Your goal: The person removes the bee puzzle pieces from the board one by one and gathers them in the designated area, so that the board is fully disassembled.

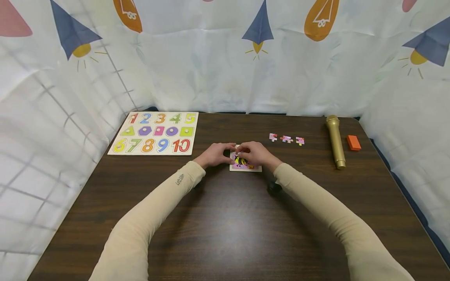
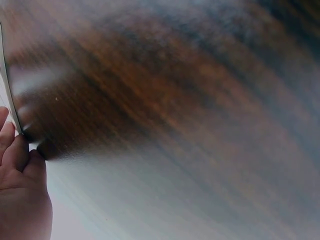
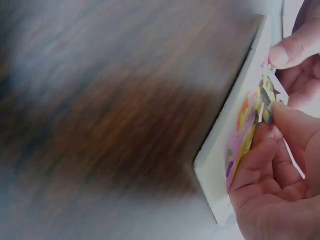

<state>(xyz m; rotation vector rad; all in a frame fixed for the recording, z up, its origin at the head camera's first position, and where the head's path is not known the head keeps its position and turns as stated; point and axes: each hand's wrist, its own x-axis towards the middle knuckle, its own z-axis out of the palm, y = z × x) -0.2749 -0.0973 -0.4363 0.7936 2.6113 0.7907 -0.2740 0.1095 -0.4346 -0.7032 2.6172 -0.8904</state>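
Note:
A small bee jigsaw puzzle (image 1: 242,168) in a pale tray lies on the table between the two hands. My left hand (image 1: 215,155) grips the tray's left side, its thumb over the edge; in the left wrist view, the fingers (image 2: 17,152) sit at the tray's rim. Over the picture, my right hand (image 1: 258,153) pinches a small jigsaw piece (image 3: 271,114) between thumb and index finger, low over the bee. The right wrist view shows the tray's pale border (image 3: 207,170) and the left thumb (image 3: 287,55) on its far side. Fingers hide the upper part of the picture.
Three loose jigsaw pieces (image 1: 286,139) lie in a row behind and right of the tray. A number-and-shape board (image 1: 152,147) is at the back left. Far right are a gold microphone-shaped tube (image 1: 336,142) and an orange block (image 1: 353,143). Printed white curtains (image 1: 218,70) enclose the table.

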